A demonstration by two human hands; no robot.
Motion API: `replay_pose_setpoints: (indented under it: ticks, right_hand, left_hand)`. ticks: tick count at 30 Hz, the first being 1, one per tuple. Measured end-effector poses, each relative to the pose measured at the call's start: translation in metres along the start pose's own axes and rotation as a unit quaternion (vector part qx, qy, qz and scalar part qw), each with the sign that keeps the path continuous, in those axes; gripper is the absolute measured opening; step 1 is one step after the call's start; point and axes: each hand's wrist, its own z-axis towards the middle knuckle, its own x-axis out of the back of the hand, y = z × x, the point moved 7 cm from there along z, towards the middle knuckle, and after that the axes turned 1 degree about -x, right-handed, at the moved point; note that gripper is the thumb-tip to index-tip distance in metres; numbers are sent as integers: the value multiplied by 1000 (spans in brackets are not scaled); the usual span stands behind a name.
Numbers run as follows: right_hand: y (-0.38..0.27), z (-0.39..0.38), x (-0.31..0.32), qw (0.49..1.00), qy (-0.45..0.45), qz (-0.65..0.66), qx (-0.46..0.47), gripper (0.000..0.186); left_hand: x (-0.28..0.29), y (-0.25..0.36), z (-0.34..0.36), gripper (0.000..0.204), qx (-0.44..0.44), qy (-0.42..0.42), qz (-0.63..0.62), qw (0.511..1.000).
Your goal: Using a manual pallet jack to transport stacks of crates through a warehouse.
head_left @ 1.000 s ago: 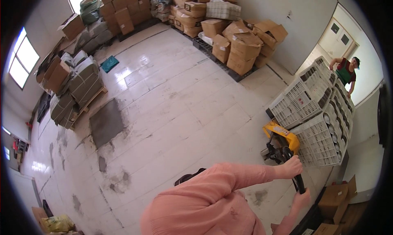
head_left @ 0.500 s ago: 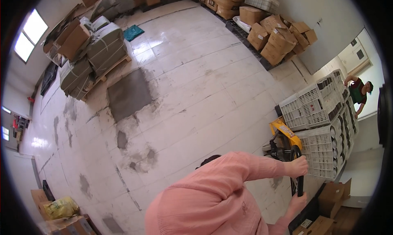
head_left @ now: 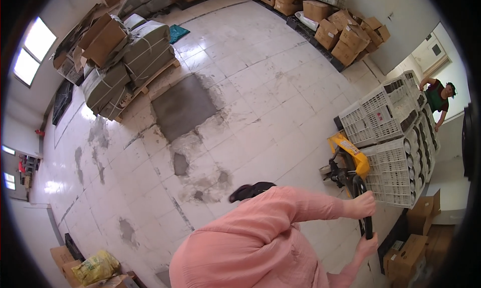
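Observation:
Both of my hands grip the black loop handle [head_left: 368,225] of a yellow pallet jack [head_left: 356,155] at the right. My left hand [head_left: 363,204] is wrapped round the upper part of the loop. Lower down, my right hand [head_left: 367,245] is closed round its bottom end. Just beyond the jack stand stacked white plastic crates [head_left: 373,125] with slotted walls, filled with round-ended items I cannot name. A co-worker [head_left: 440,100] in a dark cap and dark green apron stands at the far side of the stack, one arm reaching to it.
Strapped grey bundles [head_left: 148,52] sit on a wooden pallet at the left, near a dark floor patch [head_left: 184,107]. Cardboard boxes [head_left: 345,35] line the far wall. More boxes [head_left: 406,255] stand close by my right hand. A yellow sack [head_left: 96,268] lies at lower left.
The floor patch and grey bundles have shifted right in the view, and the nearby boxes right and up. The crates and jack stay about level with my hands, which keep their grip.

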Motion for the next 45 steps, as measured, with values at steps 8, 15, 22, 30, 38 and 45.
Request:
replay_pose_setpoints:
  ticks: [8, 15, 22, 30, 38, 45]
  right_hand:
    - [-51, -163, 44, 997, 61, -27, -27, 13]
    - [-123, -267, 87, 997, 65, -23, -25, 16]
    - [-182, -408, 112, 998, 64, -18, -23, 15]
    - [-200, -551, 155, 995, 85, 1, -54, 13]
    - [-241, -664, 183, 995, 104, -9, -8, 14]
    - [-309, -787, 206, 994, 94, -19, -52, 14]
  left_hand:
    - [93, 51, -120, 8, -2, -47, -38, 998]
    - [196, 54, -199, 9, -32, -30, -35, 998]
    - [273, 91, -318, 8, -21, -40, -42, 998]
    - [363, 159, -417, 7, -30, -58, -28, 997]
    - [434, 205, -512, 7, -27, -50, -39, 998]
    - [510, 223, -610, 5, -42, -56, -58, 996]
